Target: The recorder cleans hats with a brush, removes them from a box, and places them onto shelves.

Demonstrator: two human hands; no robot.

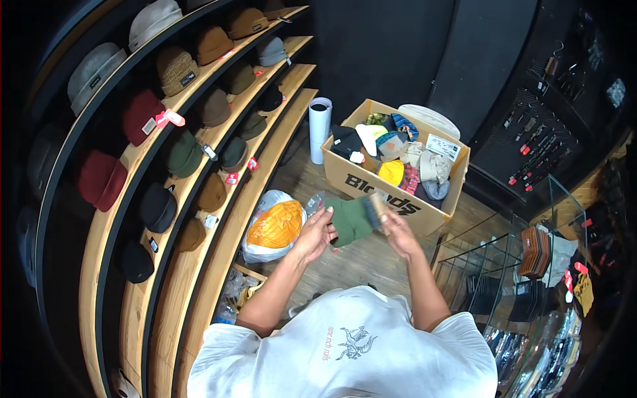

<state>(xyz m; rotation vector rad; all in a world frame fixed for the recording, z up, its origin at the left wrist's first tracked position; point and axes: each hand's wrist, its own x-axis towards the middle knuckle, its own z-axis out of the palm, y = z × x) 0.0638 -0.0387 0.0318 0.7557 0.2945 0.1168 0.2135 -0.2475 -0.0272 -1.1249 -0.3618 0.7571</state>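
Note:
In front of my body, my left hand (320, 233) grips the left edge of a dark green beanie (349, 221), thumb on top. A bit of red, perhaps a tag, shows under the beanie's lower edge. My right hand (400, 235) is closed round a wooden-backed brush (378, 207) with dark bristles. The brush stands on edge at the beanie's right side, its bristles facing the green cloth. Whether the bristles press on the cloth is hard to tell.
Curved wooden shelves (219, 265) with many beanies rise at left. Beyond my hands stands an open cardboard box (371, 189) full of hats. A plastic bag with orange contents (273, 224) lies by the shelves. Glass shelving (478, 255) with wallets stands close at right.

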